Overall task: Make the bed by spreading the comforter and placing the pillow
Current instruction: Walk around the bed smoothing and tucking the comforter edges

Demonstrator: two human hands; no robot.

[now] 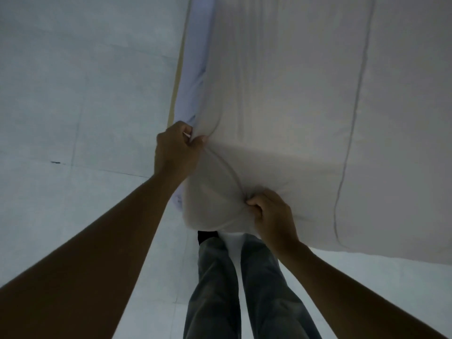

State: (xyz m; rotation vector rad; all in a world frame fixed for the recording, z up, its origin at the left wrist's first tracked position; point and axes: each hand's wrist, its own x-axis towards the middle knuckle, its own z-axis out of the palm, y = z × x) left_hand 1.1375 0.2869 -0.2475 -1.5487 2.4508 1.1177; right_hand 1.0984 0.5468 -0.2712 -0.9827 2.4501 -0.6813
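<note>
Comforter [281, 81]: pale cream, spread over the bed top, filling the upper right of the view. Its near corner is bunched between both hands at the bed's near left corner.
Seam [355, 113]: thin grey stitched line running down the Comforter's right part, curving along its near edge.
Left hand [177, 149]: arm stretched forward from lower left, back of hand upward. Fingers are curled tight and the thumb is pressed in, gripping a gather on the Comforter's left edge.
Right hand [272, 215]: arm reaching in from lower right, wrist bent, knuckles toward the camera. Fingers are closed round a fold on the near edge, nearer the body than the left hand.
Corner between hands: fabric drawn taut with creases radiating from both grips. A rounded bulge hangs below. In this dim light, I cannot tell whether it clears the mattress.
Sheet [194, 69]: lavender strip exposed along the Comforter's left side.
Bed frame [178, 69]: narrow tan edge just outside the sheet.
Legs [220, 285]: grey trousers, standing at the bed's foot directly under the gripped corner.
Floor [73, 94]: pale tiles, left of the bed.
</note>
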